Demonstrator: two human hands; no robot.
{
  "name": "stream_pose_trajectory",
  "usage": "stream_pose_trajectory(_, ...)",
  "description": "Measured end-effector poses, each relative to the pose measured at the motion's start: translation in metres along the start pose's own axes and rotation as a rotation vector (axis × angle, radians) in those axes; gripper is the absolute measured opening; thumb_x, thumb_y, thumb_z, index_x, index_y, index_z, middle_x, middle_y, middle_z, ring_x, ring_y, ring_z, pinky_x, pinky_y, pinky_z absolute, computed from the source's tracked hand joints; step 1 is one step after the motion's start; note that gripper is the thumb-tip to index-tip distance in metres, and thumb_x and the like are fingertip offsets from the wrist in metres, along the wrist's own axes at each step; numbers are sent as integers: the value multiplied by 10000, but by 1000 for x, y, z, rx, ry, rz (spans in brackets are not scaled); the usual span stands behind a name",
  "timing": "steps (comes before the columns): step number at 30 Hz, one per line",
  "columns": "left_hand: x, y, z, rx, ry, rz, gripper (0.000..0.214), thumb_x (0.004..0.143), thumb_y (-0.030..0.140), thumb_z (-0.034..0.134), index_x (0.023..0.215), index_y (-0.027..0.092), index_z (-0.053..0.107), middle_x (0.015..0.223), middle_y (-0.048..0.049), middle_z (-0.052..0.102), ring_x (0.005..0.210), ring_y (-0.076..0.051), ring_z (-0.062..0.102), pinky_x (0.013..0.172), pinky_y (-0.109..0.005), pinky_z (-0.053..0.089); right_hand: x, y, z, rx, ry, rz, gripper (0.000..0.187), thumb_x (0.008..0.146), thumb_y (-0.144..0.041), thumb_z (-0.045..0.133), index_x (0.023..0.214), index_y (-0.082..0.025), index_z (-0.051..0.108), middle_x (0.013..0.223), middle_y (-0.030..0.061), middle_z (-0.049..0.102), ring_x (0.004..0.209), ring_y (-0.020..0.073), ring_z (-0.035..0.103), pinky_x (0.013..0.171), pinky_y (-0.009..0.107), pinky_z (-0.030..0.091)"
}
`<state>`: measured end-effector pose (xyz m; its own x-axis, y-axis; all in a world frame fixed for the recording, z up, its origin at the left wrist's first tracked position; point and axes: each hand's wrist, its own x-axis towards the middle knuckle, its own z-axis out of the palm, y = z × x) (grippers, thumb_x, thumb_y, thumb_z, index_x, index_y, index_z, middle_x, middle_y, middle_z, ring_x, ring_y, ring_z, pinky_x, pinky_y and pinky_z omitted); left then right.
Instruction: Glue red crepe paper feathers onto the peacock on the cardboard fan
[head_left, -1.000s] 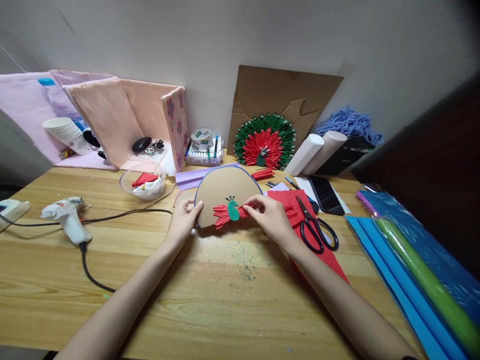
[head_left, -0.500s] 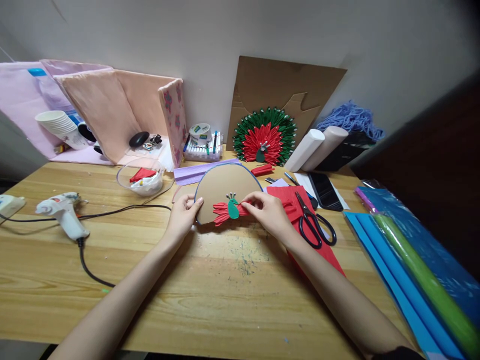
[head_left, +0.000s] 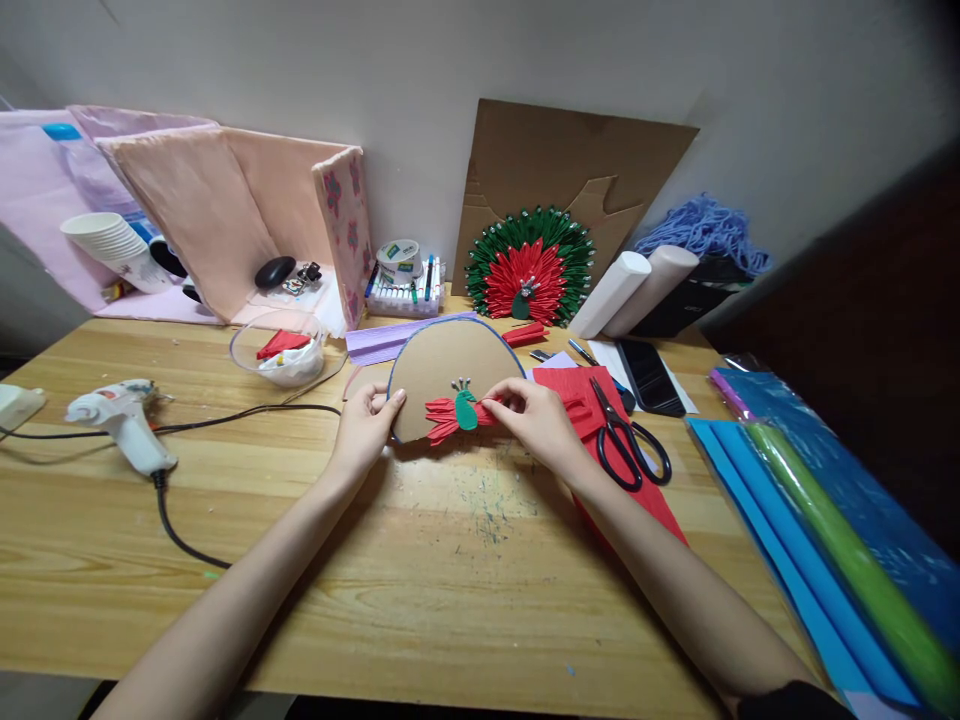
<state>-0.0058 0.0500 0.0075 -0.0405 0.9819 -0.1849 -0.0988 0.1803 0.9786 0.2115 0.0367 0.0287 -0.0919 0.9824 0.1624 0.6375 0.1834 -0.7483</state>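
A rounded cardboard piece with a blue edge is tilted up above the table. My left hand grips its left edge, thumb in front and fingers behind. At its lower middle sits a green peacock body with a small crest, and red crepe-paper strips fan out on its left. My right hand is closed in a pinch on a red paper strip just right of the green body; the fingers partly hide it. Red crepe paper and black-handled scissors lie beside my right wrist.
A finished-looking green and red peacock fan leans on a cardboard sheet at the back. On the left lie a glue gun with its cord and a clear bowl. A phone and wrapped paper rolls occupy the right.
The view has shifted very slightly. Both hands keep their hold on the cardboard and the red strip, with almost no movement.
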Motion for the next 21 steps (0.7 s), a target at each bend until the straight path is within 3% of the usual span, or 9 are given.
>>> stream_pose_trajectory(10,0,0,0,-17,0,-4,394,598,414,697,838,146,535,578,-12,669,546,-179,641,533,-273,509,0,1,-1,-43,43,-60,94,775,-268,563,742,-204,624,747,21,635,674,151,536,606,274,400)
stream_pose_trajectory(21,0,3,0,-21,3,5,387,599,403,692,835,145,527,565,-7,654,504,-155,617,485,-244,493,2,-3,-9,-36,42,-35,116,785,-268,544,746,-197,627,748,17,648,664,149,549,618,269,412)
